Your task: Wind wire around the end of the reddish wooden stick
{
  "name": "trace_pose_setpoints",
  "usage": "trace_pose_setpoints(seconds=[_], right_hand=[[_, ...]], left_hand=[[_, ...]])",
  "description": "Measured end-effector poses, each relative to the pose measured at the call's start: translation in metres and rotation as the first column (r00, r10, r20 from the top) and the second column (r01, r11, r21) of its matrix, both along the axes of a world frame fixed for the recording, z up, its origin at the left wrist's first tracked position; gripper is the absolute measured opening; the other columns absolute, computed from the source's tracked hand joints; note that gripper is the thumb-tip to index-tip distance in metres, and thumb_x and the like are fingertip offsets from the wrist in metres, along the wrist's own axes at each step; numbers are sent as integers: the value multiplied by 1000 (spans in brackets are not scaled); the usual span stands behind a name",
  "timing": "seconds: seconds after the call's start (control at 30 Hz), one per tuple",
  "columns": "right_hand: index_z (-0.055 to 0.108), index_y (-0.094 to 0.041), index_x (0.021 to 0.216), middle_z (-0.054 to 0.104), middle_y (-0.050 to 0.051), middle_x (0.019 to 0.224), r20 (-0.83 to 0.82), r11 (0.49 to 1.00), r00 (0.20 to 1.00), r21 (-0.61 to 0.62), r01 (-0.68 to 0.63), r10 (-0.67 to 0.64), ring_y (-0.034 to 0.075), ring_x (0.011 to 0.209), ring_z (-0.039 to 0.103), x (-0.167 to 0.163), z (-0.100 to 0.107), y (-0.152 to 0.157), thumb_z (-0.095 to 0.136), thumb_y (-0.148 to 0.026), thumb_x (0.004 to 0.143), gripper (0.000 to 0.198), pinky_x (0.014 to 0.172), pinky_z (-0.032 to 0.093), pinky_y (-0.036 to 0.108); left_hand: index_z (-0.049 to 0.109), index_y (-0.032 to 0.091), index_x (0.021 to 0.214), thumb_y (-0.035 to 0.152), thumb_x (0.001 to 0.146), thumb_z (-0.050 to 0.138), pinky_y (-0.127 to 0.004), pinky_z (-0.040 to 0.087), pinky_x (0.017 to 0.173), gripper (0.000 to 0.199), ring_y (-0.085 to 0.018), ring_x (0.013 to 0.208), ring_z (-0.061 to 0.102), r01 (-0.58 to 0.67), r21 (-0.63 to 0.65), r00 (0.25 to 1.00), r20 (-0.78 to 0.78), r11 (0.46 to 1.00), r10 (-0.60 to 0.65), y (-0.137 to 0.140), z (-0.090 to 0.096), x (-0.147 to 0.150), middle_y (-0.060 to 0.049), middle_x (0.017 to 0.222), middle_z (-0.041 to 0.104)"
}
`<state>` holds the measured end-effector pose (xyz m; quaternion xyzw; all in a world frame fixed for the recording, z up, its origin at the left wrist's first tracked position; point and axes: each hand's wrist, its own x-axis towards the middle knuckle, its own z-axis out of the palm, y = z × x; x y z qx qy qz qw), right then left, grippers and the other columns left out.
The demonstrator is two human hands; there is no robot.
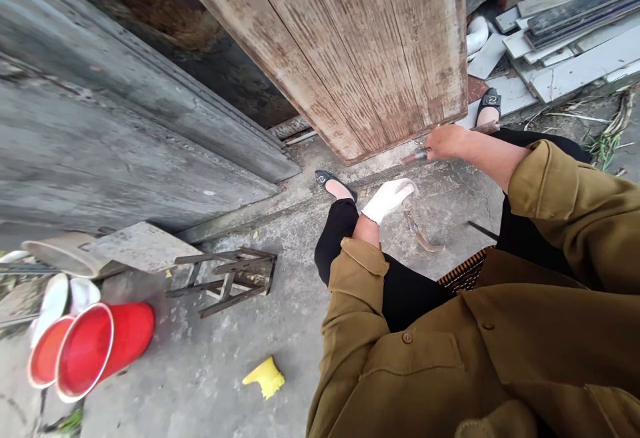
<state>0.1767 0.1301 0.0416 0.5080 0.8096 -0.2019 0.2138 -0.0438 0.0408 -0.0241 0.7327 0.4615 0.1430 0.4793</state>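
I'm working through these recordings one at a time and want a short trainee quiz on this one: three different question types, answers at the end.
1. True or false: the right hand grips a tool.
2. What colour is the glove on the left hand?
A) Black
B) Yellow
C) White
3. Fill in the gap: the two buckets at the picture's lower left are ____ in colour.

Key: 1. True. 2. C. 3. Red.
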Motion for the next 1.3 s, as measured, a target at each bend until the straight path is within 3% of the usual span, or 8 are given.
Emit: trace_pose_setpoints(seconds=[0.3, 0.47, 0.57, 0.9, 1.03, 1.17, 1.23, 1.3], right_hand=[[72, -8, 94, 59, -4, 61, -373, 543, 917, -745, -387, 141, 6, 55, 48, -5, 8, -23, 66, -22, 95, 15, 58, 33, 20], [65, -13, 92, 61, -2, 72, -714, 859, 583, -509, -53, -387, 4, 61, 49, 20, 34, -1, 62, -31, 99, 20, 61, 38, 18], [65, -17, 102, 57, 1, 69, -783, 888, 422, -376, 265, -457, 10, 60, 48, 31, 38, 10, 53, -45, 104, 30, 57, 39, 22], [71, -10, 114, 66, 11, 78, -191, 993, 975, 6, 115, -112, 21, 79, 58, 28, 27, 13, 57, -36, 100, 32, 72, 40, 32], [74, -7, 83, 58, 3, 59, -98, 941, 994, -330, -79, 49, 13, 63, 49, 8, 9, -9, 79, -20, 84, 14, 66, 35, 28], [73, -9, 87, 58, -2, 59, -319, 574, 931, -735, -362, 179, 8, 55, 47, -2, 10, -27, 71, -19, 92, 11, 61, 33, 26], [72, -9, 96, 63, -3, 69, -468, 575, 876, -688, -443, 115, 7, 61, 52, 5, 22, -23, 65, -20, 96, 13, 64, 36, 24], [70, -8, 101, 68, 0, 80, -564, 770, 822, -556, -312, -74, 4, 68, 55, 16, 35, -13, 63, -26, 99, 20, 72, 38, 24]], left_hand=[[68, 15, 89, 51, 93, 62, -29, 48, 73, 37, -16, 75, 58, -17, -51, 982, 188, 999, 26, 1, -9, -5, -4, 83, 67], [71, 14, 92, 66, 95, 57, -27, 45, 63, 54, -14, 66, 57, -53, -173, 904, 410, 984, 120, 0, -8, 0, -5, 75, 65], [71, 13, 88, 67, 92, 63, -25, 40, 58, 56, -11, 59, 52, -55, -222, 884, 442, 974, 151, -1, -3, 1, -3, 68, 60], [69, 13, 86, 75, 85, 67, -26, 36, 54, 63, -9, 53, 44, -113, -248, 867, 448, 962, 218, -5, 14, -8, -5, 68, 63], [69, 13, 86, 68, 88, 68, -26, 43, 61, 55, -9, 57, 47, -204, -201, 843, 462, 958, 276, -3, 10, -10, -2, 70, 62], [68, 14, 85, 64, 91, 65, -25, 44, 60, 50, -9, 57, 48, -277, -166, 843, 432, 946, 322, 2, 2, -10, 0, 67, 56], [67, 15, 85, 62, 92, 62, -25, 42, 58, 48, -10, 57, 48, -340, -157, 841, 390, 927, 374, 4, -1, -9, 0, 67, 57], [66, 15, 85, 62, 93, 59, -24, 40, 56, 48, -10, 58, 49, -347, -157, 856, 350, 925, 380, 5, -2, -6, -2, 70, 59]])
